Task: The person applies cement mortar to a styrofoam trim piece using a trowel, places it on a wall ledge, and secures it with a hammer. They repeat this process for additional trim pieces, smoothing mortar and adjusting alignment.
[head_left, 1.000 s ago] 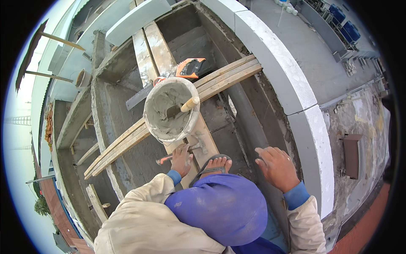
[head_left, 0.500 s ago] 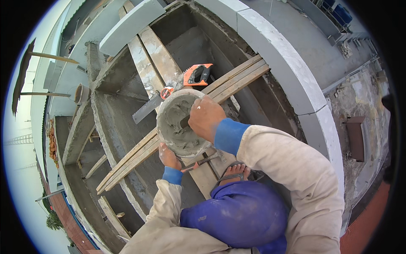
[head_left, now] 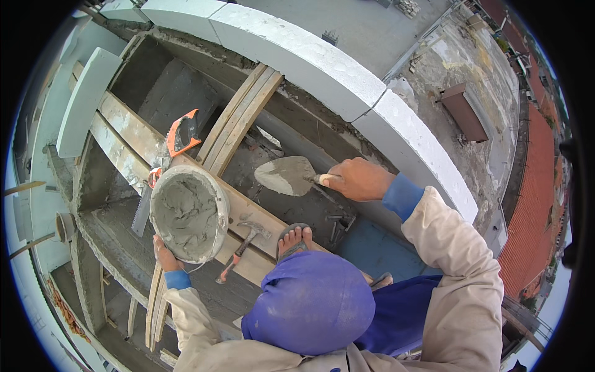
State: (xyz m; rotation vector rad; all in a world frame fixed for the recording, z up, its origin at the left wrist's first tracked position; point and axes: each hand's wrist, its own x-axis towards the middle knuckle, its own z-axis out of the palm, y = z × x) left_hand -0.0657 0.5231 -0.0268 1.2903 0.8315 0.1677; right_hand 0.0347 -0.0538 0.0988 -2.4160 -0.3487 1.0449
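Note:
My right hand (head_left: 359,179) is closed around the handle of a trowel (head_left: 284,176), held out to the right over the gap beside the planks. Grey smears of mortar coat its leaf-shaped blade. With my left hand (head_left: 166,254) I grip the near left side of a round bucket (head_left: 221,218), which stands on the planks. Wet grey mortar (head_left: 188,211) fills much of it, its surface scooped and uneven. Part of my left hand is hidden against the bucket.
A handsaw with an orange handle (head_left: 181,132) lies beyond the bucket; a second saw (head_left: 142,208) pokes out at its left. A hammer (head_left: 242,249) rests near my foot on the planks (head_left: 260,214). White blocks (head_left: 297,56) form a curved wall edge ahead, with concrete-walled pits below.
My right hand has pulled the trowel out of the mortar and moved it right, away from the bucket. My view has turned to the right; my left hand stays on the bucket.

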